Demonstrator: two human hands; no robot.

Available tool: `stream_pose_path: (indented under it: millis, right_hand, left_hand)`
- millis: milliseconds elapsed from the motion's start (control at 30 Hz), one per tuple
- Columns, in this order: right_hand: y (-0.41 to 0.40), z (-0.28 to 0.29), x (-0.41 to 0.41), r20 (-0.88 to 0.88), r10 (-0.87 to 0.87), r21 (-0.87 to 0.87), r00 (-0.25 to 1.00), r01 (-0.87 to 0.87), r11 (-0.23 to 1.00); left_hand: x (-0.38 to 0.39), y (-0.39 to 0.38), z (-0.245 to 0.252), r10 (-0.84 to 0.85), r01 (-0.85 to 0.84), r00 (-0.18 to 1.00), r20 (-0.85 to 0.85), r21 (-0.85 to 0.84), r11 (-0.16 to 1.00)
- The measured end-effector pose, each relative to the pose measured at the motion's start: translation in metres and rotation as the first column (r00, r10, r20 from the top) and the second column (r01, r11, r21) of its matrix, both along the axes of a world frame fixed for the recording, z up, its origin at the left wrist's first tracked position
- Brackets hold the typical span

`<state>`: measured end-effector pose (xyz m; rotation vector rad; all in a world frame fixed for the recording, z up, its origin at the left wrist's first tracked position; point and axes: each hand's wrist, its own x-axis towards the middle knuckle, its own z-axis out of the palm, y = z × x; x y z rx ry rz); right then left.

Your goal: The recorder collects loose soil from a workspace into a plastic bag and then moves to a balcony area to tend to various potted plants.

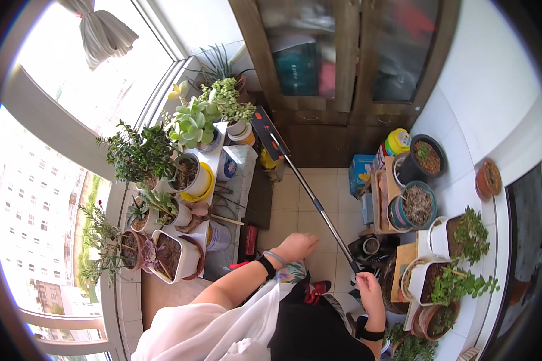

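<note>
A flat mop with a long metal pole [316, 201] slants across the floor in front of me. Its flat dark head [270, 133] is tilted up beside the potted plants at the upper left. My right hand [368, 284] is at the black end of the pole, with fingers closed on the tip. Nothing shows in my left hand [298, 247], which hovers over the tiles to the left of the pole; its fingers are loosely bent, and the palm is hidden.
Potted plants line the white shelf [217, 169] on the left, beside the window. Opposite, more pots stand on wooden boards [404, 259]. A wooden cabinet [311, 140] spans the far end. A blue box [360, 173] stands on the tiled floor [280, 194].
</note>
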<state>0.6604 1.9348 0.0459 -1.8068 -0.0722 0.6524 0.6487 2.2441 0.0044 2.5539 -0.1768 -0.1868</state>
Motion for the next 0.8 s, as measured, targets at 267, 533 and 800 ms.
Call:
stream_pose_path:
  millis: [267,533,800]
  right_hand:
    - [0.152,0.025,0.102,0.167,0.300,0.052,0.939,-0.312,0.949]
    - [0.350,0.126,0.194,0.675,0.392,0.075,0.625,-0.587,0.806]
    - [0.543,0.190,0.259,0.815,0.444,-0.006,0.371,-0.762,0.647]
  left_hand:
    - [-0.010,0.075,0.025,0.271,-0.255,0.960,0.074,-0.171,0.952]
    - [-0.038,0.134,0.045,0.432,-0.411,0.899,0.066,-0.209,0.887]
    - [-0.052,0.145,0.071,0.577,-0.562,0.816,0.030,-0.191,0.805]
